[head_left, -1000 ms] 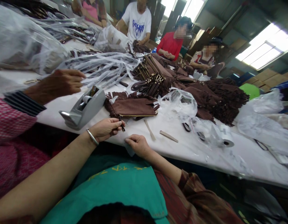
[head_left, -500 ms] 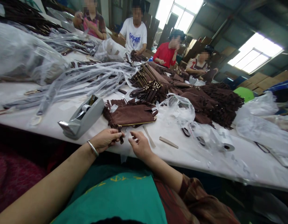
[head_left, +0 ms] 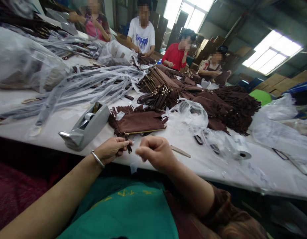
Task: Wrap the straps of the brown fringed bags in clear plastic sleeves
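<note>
A brown fringed pouch [head_left: 141,122] with a gold zipper along its near side lies close to the table's front edge. My left hand [head_left: 113,148] pinches a short dark strap [head_left: 129,148] that hangs from the pouch's zipper end. To the right of it my right hand [head_left: 155,152] is raised with its fingers curled and pressed together; whatever they may hold is too small to make out. A grey tape dispenser [head_left: 87,124] stands left of the pouch. Beneath the strap, a small clear piece of film [head_left: 134,168] hangs at the table edge.
Brown fringed pouches [head_left: 173,89] are heaped behind. Plastic-wrapped straps [head_left: 69,88] spread at the left. Clear bags [head_left: 190,113], a white roll [head_left: 243,152] and a flat beige strip [head_left: 180,151] lie to the right. Several people sit or stand across the white table [head_left: 268,179].
My right hand has risen slightly toward the camera, and its fingers have curled closed. It now covers a pale strip on the table. My left hand keeps its pinch on the strap.
</note>
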{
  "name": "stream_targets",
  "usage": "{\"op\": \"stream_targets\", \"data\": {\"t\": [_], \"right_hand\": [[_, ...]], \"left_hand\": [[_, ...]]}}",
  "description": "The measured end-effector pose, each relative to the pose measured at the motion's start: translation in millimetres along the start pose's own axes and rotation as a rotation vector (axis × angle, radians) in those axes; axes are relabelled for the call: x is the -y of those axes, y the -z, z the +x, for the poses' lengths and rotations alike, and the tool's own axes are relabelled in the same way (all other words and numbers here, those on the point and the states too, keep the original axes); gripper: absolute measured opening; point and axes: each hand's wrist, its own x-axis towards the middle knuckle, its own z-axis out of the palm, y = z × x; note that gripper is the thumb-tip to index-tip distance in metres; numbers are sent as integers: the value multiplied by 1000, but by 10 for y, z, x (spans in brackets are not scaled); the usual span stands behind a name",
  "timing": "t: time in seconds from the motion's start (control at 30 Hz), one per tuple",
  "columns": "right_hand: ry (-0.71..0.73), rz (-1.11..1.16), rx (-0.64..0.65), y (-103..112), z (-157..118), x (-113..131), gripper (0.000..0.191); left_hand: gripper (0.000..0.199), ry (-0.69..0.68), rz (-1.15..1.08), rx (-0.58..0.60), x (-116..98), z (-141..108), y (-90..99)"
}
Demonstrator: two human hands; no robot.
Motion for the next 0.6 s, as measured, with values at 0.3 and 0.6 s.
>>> {"op": "stream_targets", "data": {"t": [0.3,0.6], "right_hand": [[-69,104,137,-147,64,15,29],[-283,218,85,-333,18,-241,26]], "left_hand": [[34,9,-89,16,-6,0,-2],[37,11,-81,-38,2,-10,56]]}}
